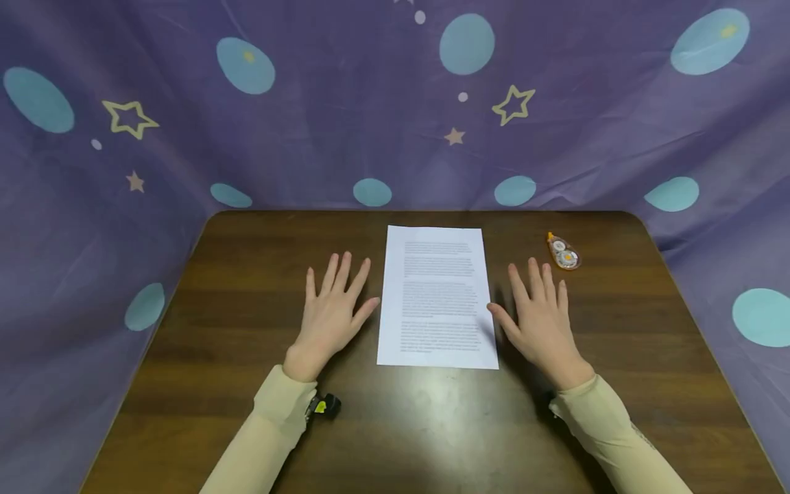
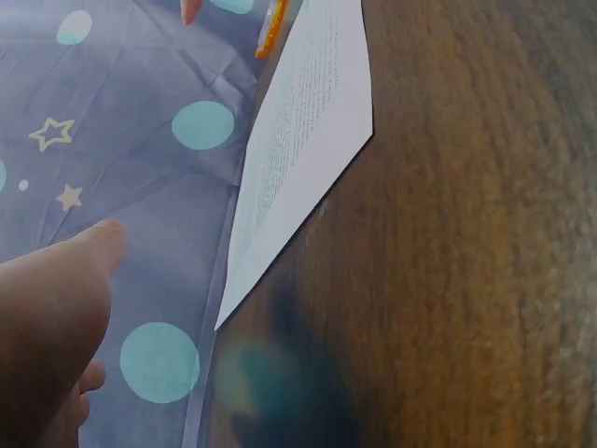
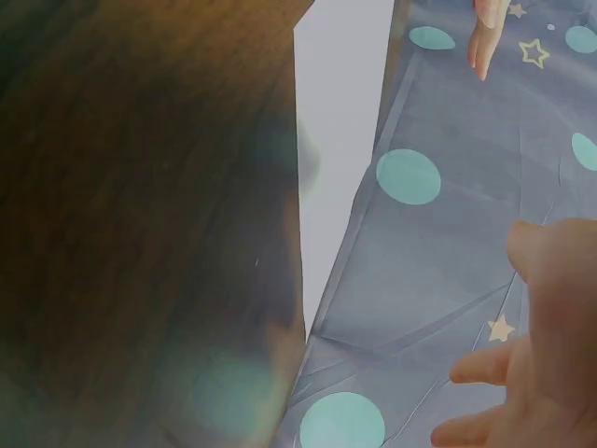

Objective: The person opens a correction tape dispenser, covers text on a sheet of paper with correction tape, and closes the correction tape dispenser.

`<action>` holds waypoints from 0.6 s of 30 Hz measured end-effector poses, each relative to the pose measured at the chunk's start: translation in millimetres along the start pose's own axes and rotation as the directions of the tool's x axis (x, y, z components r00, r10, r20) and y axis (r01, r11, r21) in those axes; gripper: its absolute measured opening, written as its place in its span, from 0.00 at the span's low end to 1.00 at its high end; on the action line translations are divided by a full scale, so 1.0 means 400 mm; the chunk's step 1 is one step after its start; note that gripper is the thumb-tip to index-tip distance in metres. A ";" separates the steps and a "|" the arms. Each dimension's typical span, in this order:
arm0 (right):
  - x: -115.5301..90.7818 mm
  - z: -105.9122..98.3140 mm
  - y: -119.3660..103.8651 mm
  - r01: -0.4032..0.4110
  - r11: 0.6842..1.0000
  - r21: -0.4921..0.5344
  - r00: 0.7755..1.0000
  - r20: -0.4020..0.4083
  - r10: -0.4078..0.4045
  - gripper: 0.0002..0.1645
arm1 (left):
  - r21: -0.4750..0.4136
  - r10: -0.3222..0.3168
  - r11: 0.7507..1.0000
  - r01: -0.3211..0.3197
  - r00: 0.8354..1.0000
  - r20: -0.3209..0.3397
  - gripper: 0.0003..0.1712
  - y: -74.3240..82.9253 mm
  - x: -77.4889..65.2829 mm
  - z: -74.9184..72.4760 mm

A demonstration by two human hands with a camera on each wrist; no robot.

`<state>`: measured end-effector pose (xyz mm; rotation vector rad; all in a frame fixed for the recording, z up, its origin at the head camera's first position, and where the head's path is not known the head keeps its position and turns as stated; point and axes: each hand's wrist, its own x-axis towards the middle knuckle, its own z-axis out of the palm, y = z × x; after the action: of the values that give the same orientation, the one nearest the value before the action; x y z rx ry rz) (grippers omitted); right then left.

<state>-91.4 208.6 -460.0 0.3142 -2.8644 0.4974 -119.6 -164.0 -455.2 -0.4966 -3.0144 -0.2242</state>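
A white sheet of printed paper [image 1: 435,298] lies flat on the brown table, upright to the viewer. Left of it is my left hand [image 1: 330,312], palm down with the fingers spread and holding nothing. On the other side my right hand [image 1: 543,319] has its fingers spread too, also with nothing in it; its thumb tip is by the sheet's right edge. Beyond the right fingertips lies a correction tape [image 1: 564,252] with a clear body and an orange tip. In the left wrist view the paper [image 2: 308,121] and an orange part of the correction tape [image 2: 271,28] show.
The wooden table [image 1: 247,274] has rounded far corners. A purple curtain [image 1: 321,103] with blue dots and stars hangs behind it and along both sides. A black wrist camera [image 1: 327,406] is strapped at the left cuff.
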 end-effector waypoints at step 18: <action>0.152 -0.090 0.181 -0.100 0.989 0.111 0.994 -0.035 0.105 0.16 | -0.072 0.117 0.991 -0.115 0.993 0.018 0.14 -0.015 0.044 0.006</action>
<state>-160.6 277.4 -433.8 0.1731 -2.8303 0.6738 -138.2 -163.8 -456.4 -0.6829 -2.9943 -0.3212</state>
